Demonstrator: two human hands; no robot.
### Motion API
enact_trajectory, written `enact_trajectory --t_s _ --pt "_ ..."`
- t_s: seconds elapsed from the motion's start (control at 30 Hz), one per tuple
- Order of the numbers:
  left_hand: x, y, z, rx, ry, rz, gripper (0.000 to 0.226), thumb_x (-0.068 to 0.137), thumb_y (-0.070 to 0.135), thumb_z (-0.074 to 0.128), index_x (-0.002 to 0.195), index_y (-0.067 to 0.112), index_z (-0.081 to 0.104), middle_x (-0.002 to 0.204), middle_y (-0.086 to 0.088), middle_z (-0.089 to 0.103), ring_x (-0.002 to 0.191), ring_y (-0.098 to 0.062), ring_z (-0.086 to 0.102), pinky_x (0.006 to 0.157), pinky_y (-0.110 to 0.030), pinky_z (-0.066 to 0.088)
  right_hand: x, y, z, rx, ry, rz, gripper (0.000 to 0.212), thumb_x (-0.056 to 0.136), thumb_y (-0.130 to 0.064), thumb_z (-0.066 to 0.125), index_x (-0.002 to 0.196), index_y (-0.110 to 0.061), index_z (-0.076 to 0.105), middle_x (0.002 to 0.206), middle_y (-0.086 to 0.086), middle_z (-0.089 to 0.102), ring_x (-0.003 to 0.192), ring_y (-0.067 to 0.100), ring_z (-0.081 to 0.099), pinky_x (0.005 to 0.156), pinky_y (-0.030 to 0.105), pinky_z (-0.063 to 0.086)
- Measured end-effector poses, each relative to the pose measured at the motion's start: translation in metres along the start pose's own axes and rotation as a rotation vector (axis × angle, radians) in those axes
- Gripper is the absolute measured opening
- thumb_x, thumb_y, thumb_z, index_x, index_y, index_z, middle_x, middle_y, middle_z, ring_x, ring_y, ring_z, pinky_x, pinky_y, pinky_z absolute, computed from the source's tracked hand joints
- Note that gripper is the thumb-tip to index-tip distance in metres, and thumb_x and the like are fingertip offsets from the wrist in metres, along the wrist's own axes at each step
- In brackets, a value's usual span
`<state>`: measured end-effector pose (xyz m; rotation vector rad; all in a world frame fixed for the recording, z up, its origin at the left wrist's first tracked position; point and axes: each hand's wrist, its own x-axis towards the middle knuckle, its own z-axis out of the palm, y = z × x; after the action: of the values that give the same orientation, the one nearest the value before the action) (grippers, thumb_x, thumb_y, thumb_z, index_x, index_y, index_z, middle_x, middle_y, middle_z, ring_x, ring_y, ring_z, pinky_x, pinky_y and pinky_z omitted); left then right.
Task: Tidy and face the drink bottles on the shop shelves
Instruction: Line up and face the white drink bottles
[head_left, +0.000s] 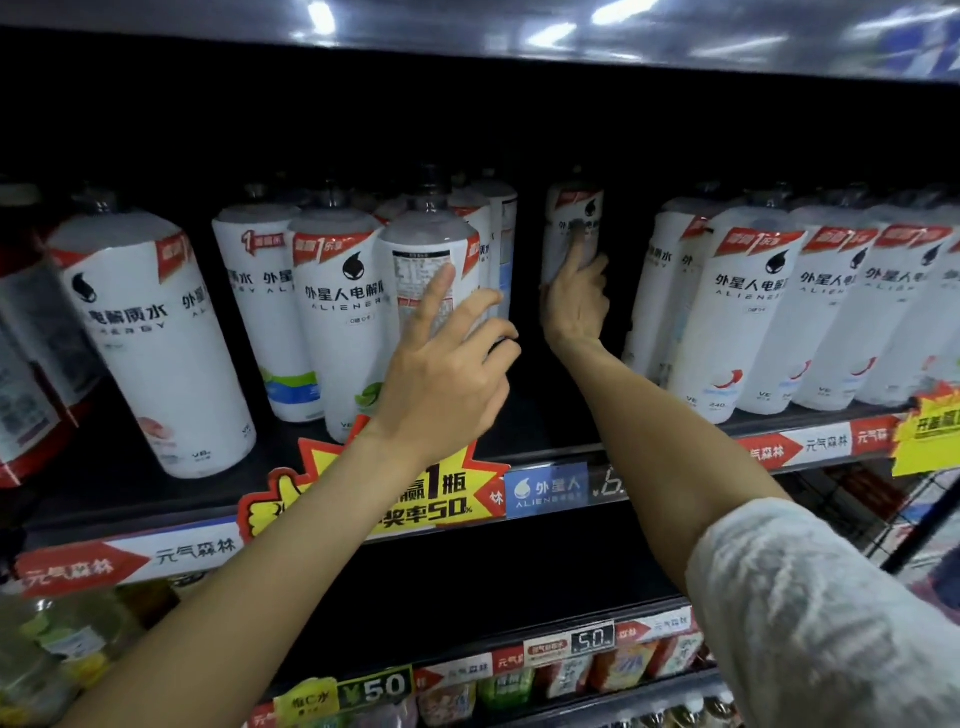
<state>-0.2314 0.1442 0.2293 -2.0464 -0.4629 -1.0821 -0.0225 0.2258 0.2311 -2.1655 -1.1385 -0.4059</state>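
Dark shelf (545, 410): fingers (575, 254) against bottle (571, 218).

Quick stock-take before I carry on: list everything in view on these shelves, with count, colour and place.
white drink bottles: a dozen or more, exact count unclear, white labels with red corner bands, standing along the middle shelf.
turned bottle: one, white, front centre, its small-print panel facing out.
back bottle: one, white, set deep in the central gap.
red package: one, far left of the same shelf.
starburst promo tag: one, yellow and red, on the shelf edge.
blue price label: one, right of the starburst.
lower-shelf drinks: several, mixed colours, bottom shelf.
left hand: fingers spread at the turned bottle.
right hand: gripping the back bottle.
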Motion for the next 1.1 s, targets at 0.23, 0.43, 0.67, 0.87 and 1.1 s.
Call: enact_trajectory --t_s 0.23,0.43,0.67,0.87,1.1 --pt "0.000 0.000 0.000 -0.017 0.016 -0.001 0.014 0.085 0.017 0.058 0.085 0.016 0.073 0.093 0.003 0.071 0.118 -0.021 0.047 0.120 -0.044 -0.001 -0.024 -0.013 -0.011 0.193 0.024 -0.014 0.107 0.082 -0.026 0.071 0.151 -0.025 -0.011 0.132 0.023 0.035 0.107 0.036 0.053 0.073 0.040 0.048" --pt "-0.001 -0.001 -0.001 -0.062 0.014 0.017 0.017 0.085 0.016 0.057 0.087 0.015 0.073 0.093 0.002 0.071 0.117 -0.021 0.047 0.120 -0.043 -0.002 -0.043 -0.010 -0.030 0.357 0.026 -0.022 0.105 0.080 -0.040 0.071 0.152 -0.025 -0.005 0.132 0.021 0.037 0.111 0.036 0.052 0.075 0.039 0.045" --pt "0.011 0.027 -0.025 -0.532 0.020 -0.133 0.032 0.084 0.006 0.056 0.114 0.007 0.067 0.113 -0.006 0.066 0.107 -0.020 0.054 0.093 -0.029 0.046 -0.062 -0.009 -0.059 0.501 -0.038 -0.002 0.097 0.080 -0.033 0.068 0.150 -0.020 0.002 0.132 0.017 0.050 0.106 0.035 0.059 0.076 0.033 0.040" --pt "0.056 0.049 0.001 -1.145 -0.216 -0.975 0.067 0.095 0.020 0.055 0.151 0.020 0.019 0.153 -0.008 0.030 0.138 -0.023 0.036 0.111 -0.041 0.037 -0.092 0.020 -0.097 0.389 0.005 -0.083 0.091 0.082 -0.036 0.068 0.150 -0.016 0.012 0.132 0.017 0.053 0.109 0.038 0.057 0.079 0.041 0.045" --pt "0.083 0.052 0.050 -1.094 -0.379 -0.999 0.091 0.085 0.030 0.071 0.152 0.019 0.011 0.150 -0.006 0.038 0.134 -0.025 0.041 0.102 -0.037 0.039 -0.096 0.083 -0.117 -0.181 0.529 -0.378 0.042 0.072 -0.001 0.067 0.113 -0.009 0.064 0.121 0.014 0.058 0.108 0.030 0.041 0.083 0.036 0.038"
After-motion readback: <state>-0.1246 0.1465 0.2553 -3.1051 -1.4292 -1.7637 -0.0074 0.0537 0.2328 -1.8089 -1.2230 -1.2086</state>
